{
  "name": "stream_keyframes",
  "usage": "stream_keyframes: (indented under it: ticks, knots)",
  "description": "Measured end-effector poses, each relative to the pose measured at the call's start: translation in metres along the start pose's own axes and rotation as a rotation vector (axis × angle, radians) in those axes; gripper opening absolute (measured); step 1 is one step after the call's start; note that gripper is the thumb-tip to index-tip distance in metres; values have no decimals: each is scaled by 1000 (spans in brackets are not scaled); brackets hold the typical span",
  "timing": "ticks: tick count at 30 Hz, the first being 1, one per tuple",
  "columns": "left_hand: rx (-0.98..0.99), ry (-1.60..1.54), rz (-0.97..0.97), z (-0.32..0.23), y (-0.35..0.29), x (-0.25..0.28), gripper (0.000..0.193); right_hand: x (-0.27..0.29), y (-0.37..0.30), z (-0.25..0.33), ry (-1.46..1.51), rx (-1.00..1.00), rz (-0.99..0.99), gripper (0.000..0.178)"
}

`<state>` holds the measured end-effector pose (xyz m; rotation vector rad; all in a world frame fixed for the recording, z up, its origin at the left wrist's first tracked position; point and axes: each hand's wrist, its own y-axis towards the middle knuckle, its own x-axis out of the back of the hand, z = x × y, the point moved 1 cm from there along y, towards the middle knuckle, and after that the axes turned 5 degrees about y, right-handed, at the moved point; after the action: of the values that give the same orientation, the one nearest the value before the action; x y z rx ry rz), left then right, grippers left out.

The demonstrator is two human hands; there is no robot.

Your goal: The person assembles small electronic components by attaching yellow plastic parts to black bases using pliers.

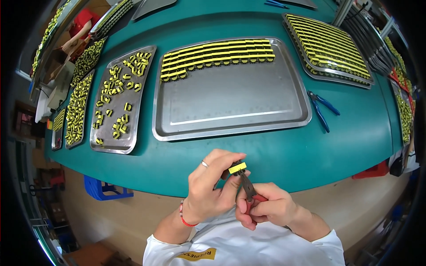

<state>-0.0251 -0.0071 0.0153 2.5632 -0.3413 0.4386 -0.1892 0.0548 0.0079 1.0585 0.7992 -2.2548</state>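
Note:
Between the thumb and fingers of my left hand [211, 186] is a small yellow-and-black transformer-like part [237, 168], its yellow face turned up. My right hand [270, 205] is closed around the red handles of a pair of long-nose pliers [248, 188]. The dark jaws of the pliers reach to the lower edge of the part, by its pins. Both hands are held close together in front of my body, just off the near edge of the table.
A metal tray [230, 126] ahead carries rows of the same parts along its far side. Loose parts lie in another tray [120, 148] to the left. Stacked full trays [328, 51] stand at the far right. Blue-handled cutters [321, 108] lie on the green table [355, 128]. A co-worker's arm [80, 36] shows far left.

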Motion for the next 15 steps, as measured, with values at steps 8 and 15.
stream_keyframes:
  ticks: [8, 15]
  knots:
    - [-53, 40, 32, 0, -1, -5, 37, 4, -7, -5, 95, -42, 41, 25]
    - [-50, 59, 49, 4, -3, -3, 40, 15, -3, -7, 55, -41, 104, 29]
